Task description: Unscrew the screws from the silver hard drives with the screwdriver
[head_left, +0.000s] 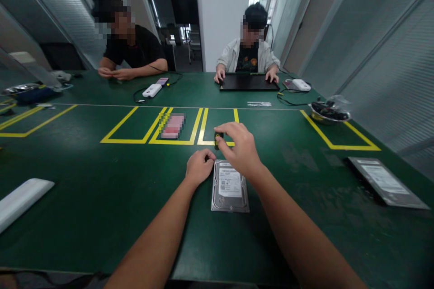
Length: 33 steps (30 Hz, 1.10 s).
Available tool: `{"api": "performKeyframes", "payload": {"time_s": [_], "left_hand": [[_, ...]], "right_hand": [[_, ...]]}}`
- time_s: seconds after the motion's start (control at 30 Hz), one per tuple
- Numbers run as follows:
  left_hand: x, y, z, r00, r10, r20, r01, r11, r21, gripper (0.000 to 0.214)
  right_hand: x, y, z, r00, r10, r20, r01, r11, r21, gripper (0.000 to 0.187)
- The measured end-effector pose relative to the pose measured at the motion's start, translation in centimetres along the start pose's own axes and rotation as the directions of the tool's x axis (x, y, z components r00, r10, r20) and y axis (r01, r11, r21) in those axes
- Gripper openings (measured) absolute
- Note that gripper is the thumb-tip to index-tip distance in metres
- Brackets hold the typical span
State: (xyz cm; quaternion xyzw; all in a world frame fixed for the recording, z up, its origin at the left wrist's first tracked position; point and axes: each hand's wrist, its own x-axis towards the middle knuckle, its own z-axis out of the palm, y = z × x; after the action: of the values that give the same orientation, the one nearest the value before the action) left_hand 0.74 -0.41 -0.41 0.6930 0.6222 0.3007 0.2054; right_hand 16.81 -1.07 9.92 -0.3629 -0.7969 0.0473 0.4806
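Note:
A silver hard drive [231, 196] with a white label lies flat on the green table in front of me. My right hand [243, 146] holds a short screwdriver [219, 139] with a black and yellow handle between thumb and fingers. It stands roughly upright, its thin shaft pointing down at the drive's far left corner. At that corner is my left hand [199, 167], fingers curled and closed beside the shaft's tip. Whatever its fingertips pinch, if anything, is too small to make out.
Another hard drive [386, 182] lies to the right, near a metal bowl [325, 116] of dark items. A white object [25, 198] is at left. Yellow tape frames a pink phone-like object [173, 125]. Across the table sit two people, one with hands on a black panel [249, 82].

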Motion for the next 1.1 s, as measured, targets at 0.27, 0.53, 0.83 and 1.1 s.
{"api": "performKeyframes", "payload": {"time_s": [0.27, 0.53, 0.83, 1.1], "left_hand": [[-0.01, 0.34, -0.24, 1.0, -0.012, 0.014, 0.012, 1.0, 0.009, 0.014], [-0.02, 0.54, -0.33, 1.0, -0.009, 0.011, 0.008, 1.0, 0.024, 0.013], [0.0, 0.58, -0.35, 1.0, -0.003, 0.017, 0.003, 1.0, 0.007, 0.014], [-0.08, 0.72, -0.52, 0.999, 0.027, 0.034, -0.027, 1.0, -0.002, 0.015]], "right_hand": [[-0.01, -0.03, 0.01, 1.0, -0.014, 0.014, 0.014, 1.0, 0.003, 0.015], [-0.19, 0.04, 0.14, 1.0, 0.007, 0.021, -0.008, 1.0, 0.021, 0.021], [-0.01, -0.07, -0.12, 0.999, 0.028, 0.018, -0.028, 1.0, 0.014, 0.016], [-0.17, 0.04, 0.12, 0.998, 0.055, -0.012, -0.054, 0.998, 0.036, 0.016]]}}
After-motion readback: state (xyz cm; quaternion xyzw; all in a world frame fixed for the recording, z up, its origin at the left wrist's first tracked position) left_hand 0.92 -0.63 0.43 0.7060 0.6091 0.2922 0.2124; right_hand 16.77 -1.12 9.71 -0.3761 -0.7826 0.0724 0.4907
